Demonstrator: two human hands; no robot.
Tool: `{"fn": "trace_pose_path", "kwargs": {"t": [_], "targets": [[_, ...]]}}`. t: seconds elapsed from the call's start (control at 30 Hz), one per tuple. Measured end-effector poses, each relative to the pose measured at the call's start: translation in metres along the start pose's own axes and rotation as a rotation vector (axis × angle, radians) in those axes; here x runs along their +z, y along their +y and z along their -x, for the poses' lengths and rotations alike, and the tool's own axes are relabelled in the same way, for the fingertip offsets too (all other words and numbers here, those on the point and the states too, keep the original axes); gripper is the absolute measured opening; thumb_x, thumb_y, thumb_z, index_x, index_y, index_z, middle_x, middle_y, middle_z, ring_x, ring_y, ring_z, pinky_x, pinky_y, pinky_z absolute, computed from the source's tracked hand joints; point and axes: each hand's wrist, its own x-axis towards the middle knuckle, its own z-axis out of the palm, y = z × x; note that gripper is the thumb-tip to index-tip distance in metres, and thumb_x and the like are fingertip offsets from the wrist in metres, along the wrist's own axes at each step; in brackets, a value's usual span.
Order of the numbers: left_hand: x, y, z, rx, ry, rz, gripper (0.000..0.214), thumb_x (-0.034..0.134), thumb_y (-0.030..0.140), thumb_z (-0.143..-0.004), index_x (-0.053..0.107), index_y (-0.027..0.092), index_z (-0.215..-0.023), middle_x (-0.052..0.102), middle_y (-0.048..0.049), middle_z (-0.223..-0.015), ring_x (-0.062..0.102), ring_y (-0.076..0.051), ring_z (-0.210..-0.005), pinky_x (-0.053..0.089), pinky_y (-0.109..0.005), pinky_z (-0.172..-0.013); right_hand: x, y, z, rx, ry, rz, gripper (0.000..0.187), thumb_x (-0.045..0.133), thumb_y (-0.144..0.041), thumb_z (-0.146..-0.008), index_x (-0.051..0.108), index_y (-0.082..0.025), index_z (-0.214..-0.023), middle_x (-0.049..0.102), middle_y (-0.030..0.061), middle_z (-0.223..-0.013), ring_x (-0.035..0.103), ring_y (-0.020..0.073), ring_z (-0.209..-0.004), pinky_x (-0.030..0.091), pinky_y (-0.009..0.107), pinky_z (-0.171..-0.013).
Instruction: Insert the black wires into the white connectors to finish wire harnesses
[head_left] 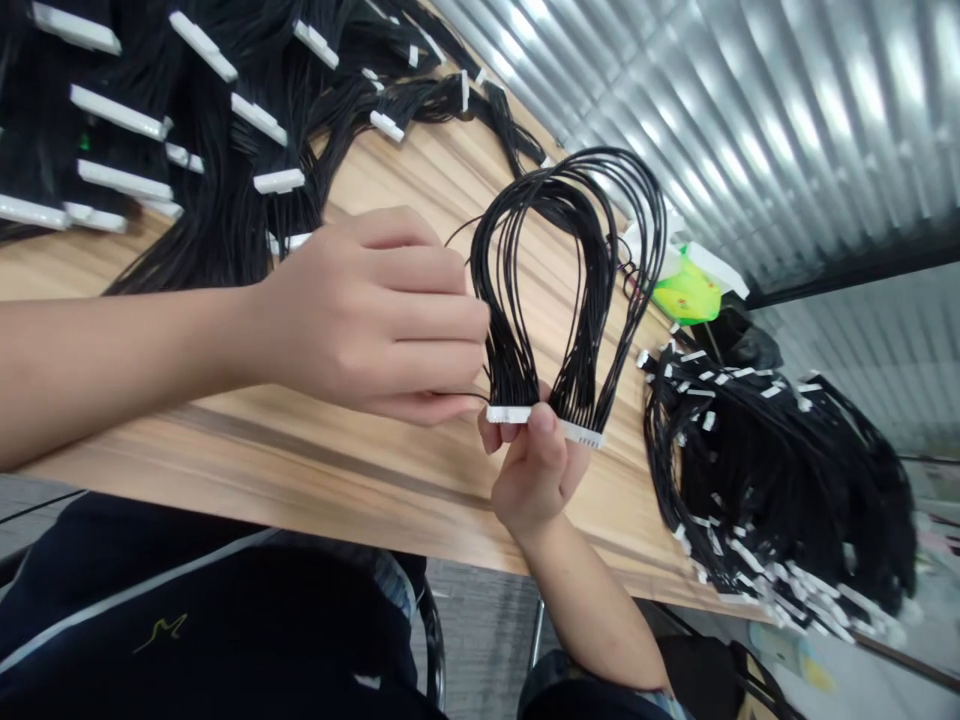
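Note:
My right hand (536, 465) grips a long white connector (510, 414) between thumb and fingers, above the table. From the connector rises a bundle of thin black wires (589, 300), bent over in a loop with both ends at the connector. Just left of the loop is my left hand (397, 320), back of the hand upward and fingers curled closed. It pinches a single thin black wire (472, 394) close to the connector's left end. My left fingers hide most of that wire.
Many black wire harnesses with white connectors (124, 112) cover the wooden table (420, 490) at the back left. Another large heap of harnesses (795, 480) lies at the right end. A yellow-green packet (686, 290) is near the corrugated metal wall (720, 110).

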Motion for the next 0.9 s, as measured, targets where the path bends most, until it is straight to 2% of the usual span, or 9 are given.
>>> {"fn": "trace_pose_path", "kwargs": {"t": [0.1, 0.2, 0.33, 0.4, 0.5, 0.6, 0.77, 0.83, 0.9], "targets": [[0.000, 0.007, 0.004, 0.220, -0.034, -0.058, 0.051, 0.078, 0.057, -0.080, 0.053, 0.025, -0.049, 0.052, 0.0029, -0.053, 0.056, -0.015, -0.062, 0.054, -0.045, -0.108, 0.001, -0.001, -0.004, -0.047, 0.073, -0.029, 0.036, 0.055, -0.049, -0.101, 0.053, -0.028, -0.072, 0.039, -0.0042, -0.059, 0.036, 0.0134, -0.048, 0.034, 0.029, -0.043], [0.003, 0.014, 0.007, 0.567, -0.031, -0.105, 0.041, 0.081, 0.052, -0.079, 0.060, 0.026, -0.055, 0.055, 0.0058, -0.049, 0.052, -0.012, -0.048, 0.060, -0.036, -0.078, 0.003, -0.009, -0.009, -0.062, 0.142, -0.050, 0.037, 0.060, -0.048, -0.098, 0.052, -0.028, -0.069, 0.036, -0.0042, -0.058, 0.036, 0.0131, -0.047, 0.030, 0.027, -0.039], [0.000, 0.009, 0.009, 0.717, 0.053, -0.228, 0.025, 0.080, 0.044, -0.080, 0.070, 0.029, -0.062, 0.066, 0.0063, -0.056, 0.064, -0.015, -0.055, 0.058, -0.034, -0.071, 0.007, -0.021, -0.019, -0.046, 0.213, -0.069, 0.042, 0.064, -0.050, -0.094, 0.048, -0.027, -0.063, 0.032, -0.0049, -0.054, 0.038, 0.0133, -0.044, 0.023, 0.025, -0.035], [-0.004, 0.001, 0.010, 0.664, 0.140, -0.376, 0.020, 0.073, 0.039, -0.086, 0.073, 0.029, -0.069, 0.070, 0.0055, -0.063, 0.066, -0.015, -0.063, 0.057, -0.036, -0.086, 0.007, -0.024, -0.024, -0.099, 0.234, -0.145, 0.037, 0.067, -0.041, -0.093, 0.049, -0.027, -0.064, 0.029, -0.0065, -0.053, 0.035, 0.0115, -0.041, 0.019, 0.024, -0.034], [-0.006, -0.010, 0.008, 0.277, 0.313, -0.428, 0.023, 0.061, 0.037, -0.093, 0.076, 0.027, -0.079, 0.064, 0.0026, -0.062, 0.055, -0.015, -0.063, 0.048, -0.037, -0.104, 0.006, -0.021, -0.027, -0.144, 0.241, -0.208, 0.033, 0.069, -0.032, -0.090, 0.050, -0.026, -0.065, 0.028, -0.0077, -0.053, 0.030, 0.0093, -0.041, 0.016, 0.022, -0.034], [-0.003, -0.017, 0.001, 0.005, 0.349, -0.278, 0.029, 0.057, 0.047, -0.094, 0.076, 0.026, -0.089, 0.062, 0.0008, -0.069, 0.053, -0.016, -0.068, 0.039, -0.043, -0.117, 0.005, -0.014, -0.027, -0.095, 0.191, -0.157, 0.036, 0.069, -0.037, -0.090, 0.046, -0.026, -0.064, 0.029, -0.0077, -0.054, 0.027, 0.0091, -0.042, 0.019, 0.022, -0.035], [-0.001, -0.029, -0.006, -0.020, 0.143, 0.079, 0.023, 0.078, 0.047, -0.079, 0.077, 0.028, -0.093, 0.072, -0.0033, -0.101, 0.065, -0.029, -0.115, 0.014, -0.047, -0.137, 0.000, -0.013, -0.025, 0.004, 0.198, -0.169, 0.047, 0.071, -0.051, -0.083, 0.035, -0.027, -0.063, 0.023, -0.0104, -0.049, 0.018, 0.0086, -0.039, 0.018, 0.024, -0.034], [0.003, -0.032, -0.005, -0.005, 0.123, 0.290, 0.039, 0.087, 0.036, -0.072, 0.075, 0.028, -0.109, 0.069, -0.0049, -0.126, 0.056, -0.030, -0.138, 0.022, -0.042, -0.136, -0.003, -0.015, -0.024, 0.001, 0.154, -0.207, 0.052, 0.067, -0.054, -0.084, 0.031, -0.026, -0.059, 0.022, -0.0105, -0.044, 0.019, 0.0090, -0.037, 0.025, 0.025, -0.037], [0.009, -0.031, -0.002, -0.002, 0.154, 0.408, 0.050, 0.084, 0.032, -0.078, 0.066, 0.029, -0.125, 0.059, -0.0055, -0.143, 0.061, -0.026, -0.133, 0.046, -0.039, -0.121, -0.006, -0.017, -0.022, -0.039, 0.086, -0.213, 0.056, 0.062, -0.054, -0.087, 0.027, -0.025, -0.055, 0.023, -0.0098, -0.039, 0.020, 0.0093, -0.035, 0.031, 0.028, -0.042]]}}
